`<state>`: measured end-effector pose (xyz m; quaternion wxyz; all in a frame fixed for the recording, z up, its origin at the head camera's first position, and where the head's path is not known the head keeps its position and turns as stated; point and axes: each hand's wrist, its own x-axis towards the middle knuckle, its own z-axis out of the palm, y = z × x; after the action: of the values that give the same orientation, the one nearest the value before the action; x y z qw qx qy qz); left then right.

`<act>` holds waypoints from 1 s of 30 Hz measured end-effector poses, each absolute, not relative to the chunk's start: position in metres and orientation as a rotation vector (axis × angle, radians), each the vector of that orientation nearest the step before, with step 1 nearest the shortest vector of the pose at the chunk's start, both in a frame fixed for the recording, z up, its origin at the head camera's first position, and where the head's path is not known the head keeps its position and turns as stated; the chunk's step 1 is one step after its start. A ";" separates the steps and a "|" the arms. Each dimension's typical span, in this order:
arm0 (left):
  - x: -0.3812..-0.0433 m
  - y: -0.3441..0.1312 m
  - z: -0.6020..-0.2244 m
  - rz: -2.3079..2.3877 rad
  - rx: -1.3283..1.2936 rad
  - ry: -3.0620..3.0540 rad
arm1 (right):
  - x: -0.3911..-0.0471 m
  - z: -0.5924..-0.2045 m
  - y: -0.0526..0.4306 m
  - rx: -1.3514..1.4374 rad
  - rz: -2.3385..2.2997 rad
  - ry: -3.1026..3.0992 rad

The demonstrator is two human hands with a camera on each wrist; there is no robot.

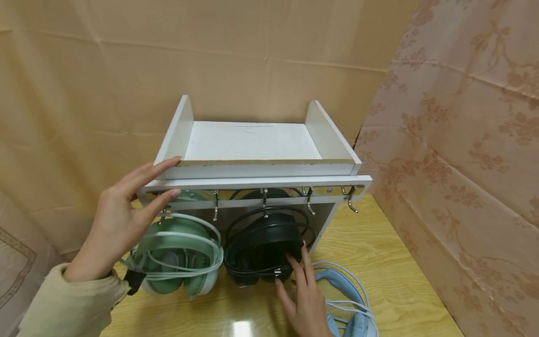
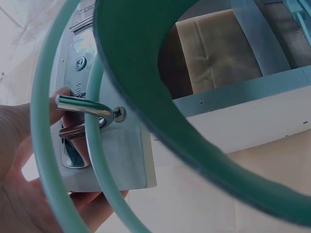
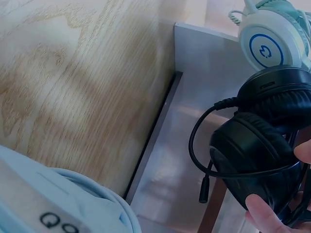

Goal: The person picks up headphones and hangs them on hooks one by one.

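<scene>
A white wooden rack (image 1: pixel 257 181) with metal hooks stands on the table. My left hand (image 1: pixel 122 210) grips its left end, thumb on the front rail and fingers over the top and behind the board. Beneath that hand hangs a green headset (image 1: pixel 178 241), its headband and cable looping across the left wrist view past a metal hook (image 2: pixel 82 104). A black headset (image 1: pixel 263 238) with a microphone (image 3: pixel 204 188) hangs from a middle hook. My right hand (image 1: pixel 305 295) touches its right ear cup (image 3: pixel 257 160), with the fingers spread and fairly straight.
A light blue headset (image 1: pixel 358 323) with a bundled cable lies on the wooden table (image 1: pixel 391 281), right of my right hand. Bare hooks (image 1: pixel 310 201) line the rack's right side. Tan cloth (image 1: pixel 269 61) hangs behind, and a flowered cloth (image 1: pixel 467 154) on the right.
</scene>
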<state>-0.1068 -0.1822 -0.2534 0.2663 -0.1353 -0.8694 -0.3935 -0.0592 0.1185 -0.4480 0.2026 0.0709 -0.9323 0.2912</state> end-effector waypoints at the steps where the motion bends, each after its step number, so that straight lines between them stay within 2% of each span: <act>1: -0.107 -0.182 -0.253 -1.060 -0.363 -2.353 | -0.060 -0.448 0.119 0.200 0.812 -2.599; 30: -0.106 -0.183 -0.252 -1.035 -0.342 -2.372 | -0.056 -0.438 0.118 0.190 0.649 -2.607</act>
<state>-0.1055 -0.1825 -0.2521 0.2625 -0.1265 -0.8768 -0.3825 -0.0561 0.1181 -0.4380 0.2222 0.0689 -0.9437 0.2351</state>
